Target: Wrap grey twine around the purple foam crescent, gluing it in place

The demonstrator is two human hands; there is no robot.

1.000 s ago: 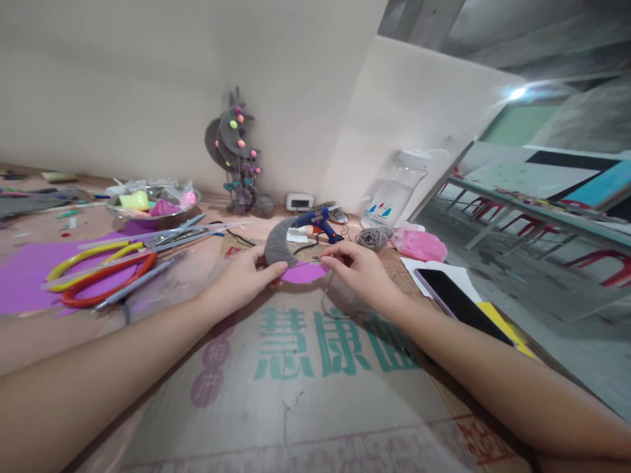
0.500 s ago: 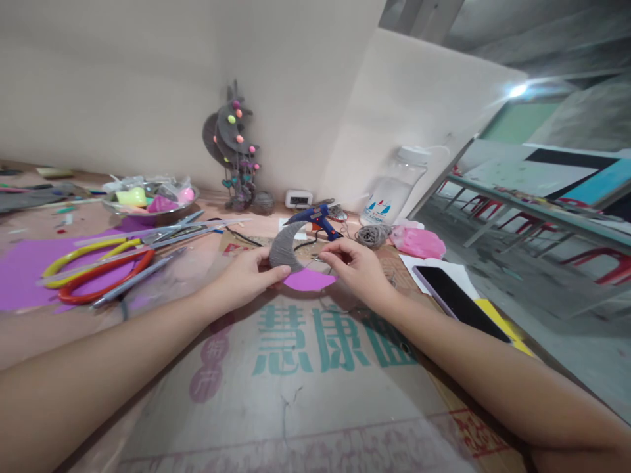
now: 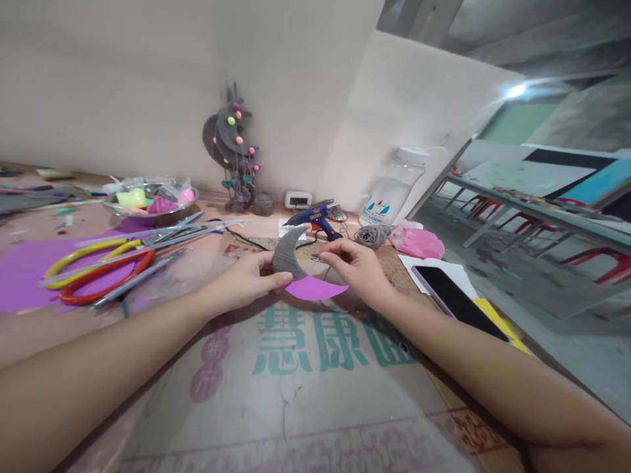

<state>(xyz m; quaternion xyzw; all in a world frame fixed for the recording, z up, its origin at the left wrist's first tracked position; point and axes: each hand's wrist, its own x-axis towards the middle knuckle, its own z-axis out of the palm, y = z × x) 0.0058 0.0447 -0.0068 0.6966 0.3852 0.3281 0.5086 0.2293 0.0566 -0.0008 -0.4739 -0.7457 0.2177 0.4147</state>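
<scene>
My left hand (image 3: 251, 279) grips a crescent moon (image 3: 287, 255), thumb in front and fingers behind. Grey yarn covers its upper part in close turns, while the lower part (image 3: 315, 289) is bare purple. Just right of it, my right hand (image 3: 352, 266) is closed in a pinch on a thin strand of grey yarn (image 3: 326, 272) that runs down toward the purple end. Behind the hands lies a blue glue gun (image 3: 315, 215), and a loose ball of grey yarn (image 3: 373, 234) sits behind my right hand.
Scissors with yellow and red handles (image 3: 101, 276) lie at left on purple sheet (image 3: 24, 269). Behind them is a metal bowl (image 3: 148, 213). A finished-looking moon ornament (image 3: 231, 141) leans on the wall. A bottle (image 3: 394, 187) and phone (image 3: 458, 302) are at right. Printed cardboard (image 3: 296, 407) covers the front.
The crescent has turned and shifted slightly right, so its purple end reaches further right and lower. My right hand has stayed in nearly the same place, still pinching.
</scene>
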